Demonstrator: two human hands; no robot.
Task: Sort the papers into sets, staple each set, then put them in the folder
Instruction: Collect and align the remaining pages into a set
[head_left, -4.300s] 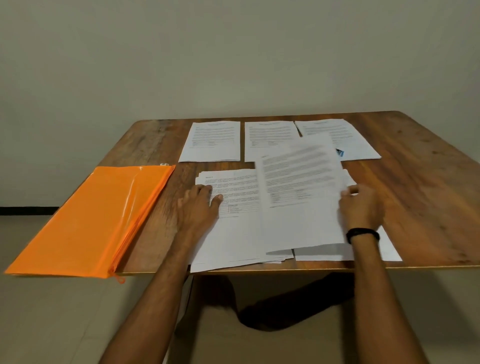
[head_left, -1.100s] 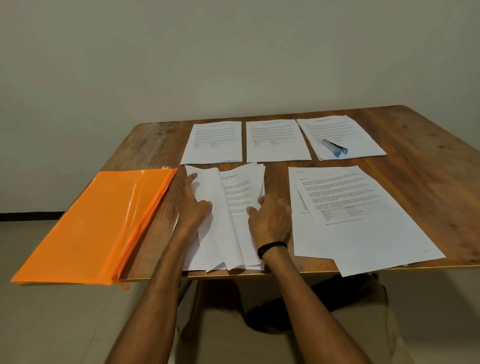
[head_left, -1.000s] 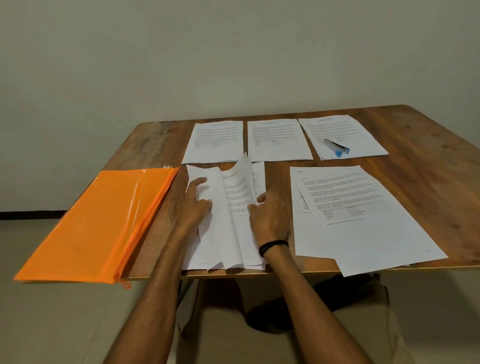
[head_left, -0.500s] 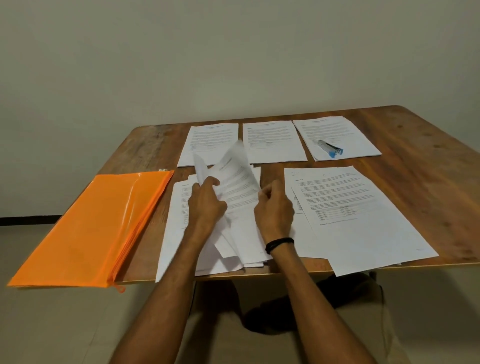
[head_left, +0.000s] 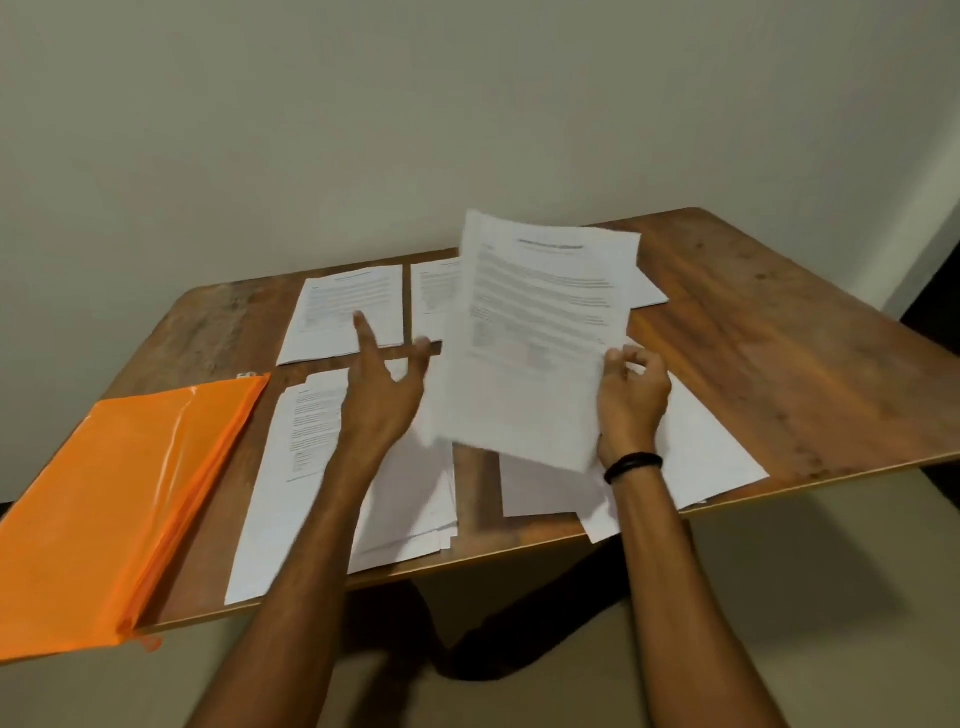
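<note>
Right hand (head_left: 631, 400): fingers curled, thumb and fingertips pinching the right edge of one printed sheet (head_left: 540, 332), low on that edge. The sheet is held up off the table (head_left: 779, 338), tilted, with its printed face toward the camera. The text is too blurred to read. Black wristband (head_left: 631, 465) on the right wrist.

Left hand (head_left: 384, 389): open, holds nothing. Index finger straight, pointing away from the body. Thumb spread toward the held sheet's left edge; cannot tell whether they touch. Other fingers not clearly seen.

Near-left stack (head_left: 306, 467): under the left hand and forearm, sheets fanned unevenly.

Near-right stack (head_left: 701, 457): under the right hand and out to its right, partly hidden by the held sheet.

Orange folder (head_left: 119, 499): flat, to the left of the left hand, just beside the near-left stack. It overhangs the table's edge.

Far-left paper (head_left: 348, 306): flat, just beyond the left index fingertip.

Far-middle paper (head_left: 434, 296): beyond and between the hands, mostly covered by the held sheet.

Far-right paper (head_left: 647, 293): beyond the right hand, only a corner shows.
</note>
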